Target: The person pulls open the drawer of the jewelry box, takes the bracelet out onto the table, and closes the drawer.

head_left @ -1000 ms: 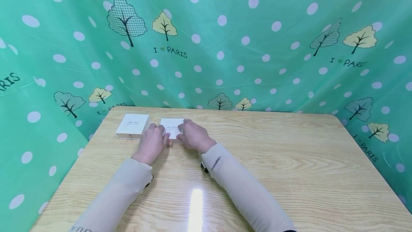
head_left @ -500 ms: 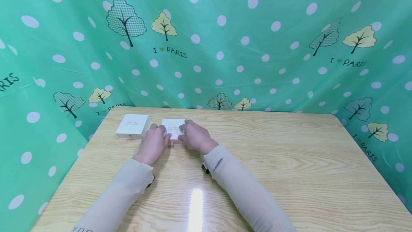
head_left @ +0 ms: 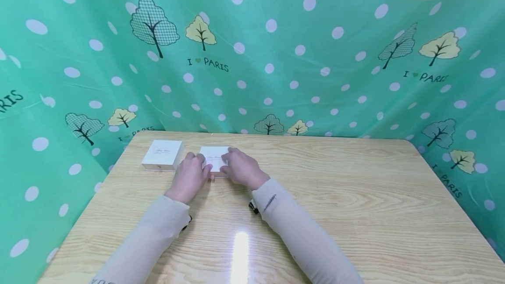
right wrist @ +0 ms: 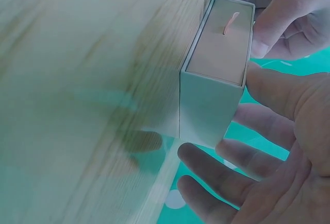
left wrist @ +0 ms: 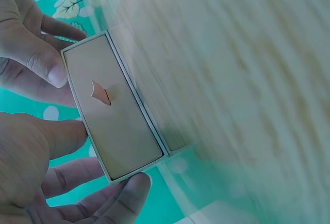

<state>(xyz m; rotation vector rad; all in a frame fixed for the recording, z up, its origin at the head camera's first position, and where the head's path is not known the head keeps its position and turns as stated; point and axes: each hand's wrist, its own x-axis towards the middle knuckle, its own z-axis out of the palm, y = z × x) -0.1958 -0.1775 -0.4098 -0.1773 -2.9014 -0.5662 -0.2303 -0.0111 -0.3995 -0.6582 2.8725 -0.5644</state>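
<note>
Two hands at a box on a wooden table. The box [head_left: 215,152] stands flat on the table [head_left: 355,205], left of centre and near the far edge, its lettered white top upward. The left hand [head_left: 188,176] grasps the box at its left end, thumb at the upper front edge, fingers at the side. The right hand [head_left: 243,168] grasps the opposite end, thumb likewise on the front edge; in the right wrist view some of its fingers extend free of the box. Both wrist views show the front, where a pinkish panel [left wrist: 116,131] sits within a pale rim and bears a small pink tab [left wrist: 101,92]. A second box [head_left: 162,152], also white and lettered, lies to the left, apart from the first, with the left hand near its right side. Pale sleeves [head_left: 304,231] cover both forearms. Behind the table hangs a green curtain [head_left: 244,100] printed with dots, trees and lettering; a bright reflection [head_left: 240,257] marks the near tabletop.
</note>
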